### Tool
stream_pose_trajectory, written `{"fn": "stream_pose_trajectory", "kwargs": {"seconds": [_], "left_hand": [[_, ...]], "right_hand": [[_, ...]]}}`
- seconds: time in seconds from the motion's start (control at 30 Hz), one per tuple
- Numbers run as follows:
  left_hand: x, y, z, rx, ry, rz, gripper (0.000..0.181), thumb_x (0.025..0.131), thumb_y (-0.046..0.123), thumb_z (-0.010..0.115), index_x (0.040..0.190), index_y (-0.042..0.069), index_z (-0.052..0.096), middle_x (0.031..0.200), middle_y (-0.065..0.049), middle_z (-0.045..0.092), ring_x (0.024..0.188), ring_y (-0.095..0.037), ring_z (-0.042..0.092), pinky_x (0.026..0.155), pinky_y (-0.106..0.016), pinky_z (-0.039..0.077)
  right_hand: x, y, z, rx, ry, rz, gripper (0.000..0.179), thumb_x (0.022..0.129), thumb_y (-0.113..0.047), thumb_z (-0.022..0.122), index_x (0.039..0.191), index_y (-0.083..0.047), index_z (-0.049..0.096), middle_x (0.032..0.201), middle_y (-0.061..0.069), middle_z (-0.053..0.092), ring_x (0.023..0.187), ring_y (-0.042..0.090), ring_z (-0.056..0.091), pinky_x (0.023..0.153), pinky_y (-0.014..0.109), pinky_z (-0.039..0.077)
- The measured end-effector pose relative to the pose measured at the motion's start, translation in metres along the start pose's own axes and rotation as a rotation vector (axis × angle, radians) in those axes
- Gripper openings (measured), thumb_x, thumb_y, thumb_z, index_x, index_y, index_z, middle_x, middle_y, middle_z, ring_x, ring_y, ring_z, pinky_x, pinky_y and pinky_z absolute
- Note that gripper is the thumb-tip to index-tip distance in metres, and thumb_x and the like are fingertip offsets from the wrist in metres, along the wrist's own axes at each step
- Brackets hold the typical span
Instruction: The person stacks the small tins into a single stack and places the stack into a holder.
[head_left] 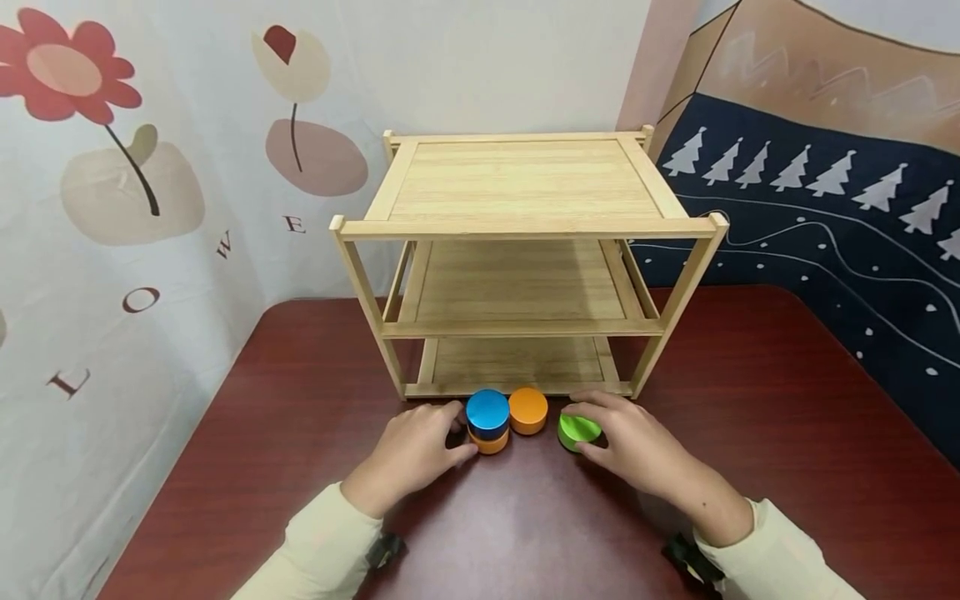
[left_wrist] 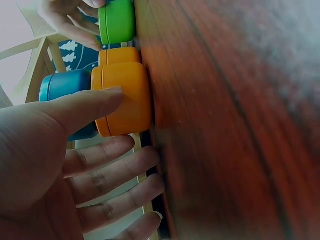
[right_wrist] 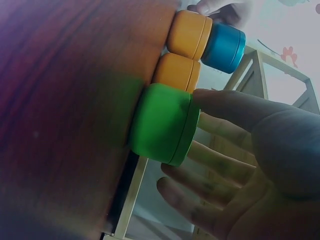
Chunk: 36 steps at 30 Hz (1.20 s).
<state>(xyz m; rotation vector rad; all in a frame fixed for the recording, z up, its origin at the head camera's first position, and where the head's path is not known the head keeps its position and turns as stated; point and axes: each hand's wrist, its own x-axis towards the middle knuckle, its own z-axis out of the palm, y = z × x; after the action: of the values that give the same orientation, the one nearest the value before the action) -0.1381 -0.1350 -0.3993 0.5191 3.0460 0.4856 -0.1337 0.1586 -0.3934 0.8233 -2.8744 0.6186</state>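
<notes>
In the head view, a blue-lidded jar (head_left: 487, 410) stands on an orange jar (head_left: 489, 447). My left hand (head_left: 416, 448) is at the left of this stack, its thumb at the lower jar's near side and its other fingers loosely extended behind. A second orange jar (head_left: 528, 412) stands right beside the stack. On the right, my right hand (head_left: 633, 437) holds a green jar (head_left: 578, 429) by its lid edge, thumb on the near side and index finger on the far side. The right wrist view shows this thumb tip at the rim of the green lid (right_wrist: 187, 131).
A three-tier light wooden shelf (head_left: 525, 228) stands just behind the jars on the dark red table (head_left: 300, 417). Its lowest front rail lies close to the jars. A printed cloth (head_left: 210, 167) hangs behind the table and down its left side.
</notes>
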Motion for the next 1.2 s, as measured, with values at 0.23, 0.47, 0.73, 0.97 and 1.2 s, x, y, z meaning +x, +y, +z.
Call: {"fn": "stream_pose_trajectory", "kwargs": {"seconds": [0.23,0.47,0.73,0.97,1.2], "left_hand": [[0.0,0.002,-0.0004,0.002,0.001,-0.003,0.038,0.084,0.042,0.079,0.106,0.013,0.068,0.093,0.001,0.073,0.089,-0.022,0.07,0.072,-0.045,0.056],[0.0001,0.0023,-0.0008,-0.011,-0.003,-0.014,0.038,0.084,0.041,0.079,0.108,0.013,0.068,0.096,0.0,0.073,0.092,-0.024,0.07,0.072,-0.047,0.056],[-0.0009,0.0011,-0.0017,0.022,0.015,0.004,0.034,0.084,0.042,0.079,0.102,0.015,0.068,0.091,0.001,0.072,0.087,-0.022,0.07,0.068,-0.047,0.055],[-0.002,0.0,-0.0001,0.026,0.022,0.007,0.031,0.084,0.041,0.078,0.098,0.015,0.066,0.087,0.001,0.071,0.084,-0.021,0.069,0.066,-0.046,0.055],[-0.0022,0.0003,0.0014,0.029,0.022,0.008,0.031,0.084,0.041,0.078,0.098,0.015,0.066,0.086,0.002,0.071,0.082,-0.02,0.069,0.066,-0.046,0.055]], "right_hand": [[0.0001,0.0026,-0.0024,-0.029,-0.027,-0.03,0.038,0.082,-0.013,0.082,0.119,-0.013,0.072,0.13,0.014,0.065,0.117,0.032,0.065,0.091,0.046,0.056],[0.0005,0.0027,-0.0044,-0.062,-0.022,-0.062,0.038,0.082,-0.012,0.082,0.119,-0.012,0.073,0.129,0.013,0.066,0.117,0.032,0.065,0.092,0.046,0.056],[0.0003,0.0016,-0.0051,-0.084,-0.017,-0.083,0.039,0.081,-0.01,0.082,0.12,-0.011,0.073,0.129,0.015,0.066,0.116,0.033,0.066,0.09,0.046,0.056],[0.0003,0.0011,-0.0039,-0.096,-0.025,-0.075,0.04,0.082,-0.013,0.082,0.121,-0.012,0.073,0.132,0.016,0.065,0.117,0.033,0.065,0.091,0.047,0.056],[-0.0008,0.0018,-0.0021,-0.112,-0.045,-0.064,0.041,0.083,-0.014,0.081,0.122,-0.013,0.072,0.133,0.017,0.064,0.117,0.033,0.065,0.089,0.047,0.057]]}}
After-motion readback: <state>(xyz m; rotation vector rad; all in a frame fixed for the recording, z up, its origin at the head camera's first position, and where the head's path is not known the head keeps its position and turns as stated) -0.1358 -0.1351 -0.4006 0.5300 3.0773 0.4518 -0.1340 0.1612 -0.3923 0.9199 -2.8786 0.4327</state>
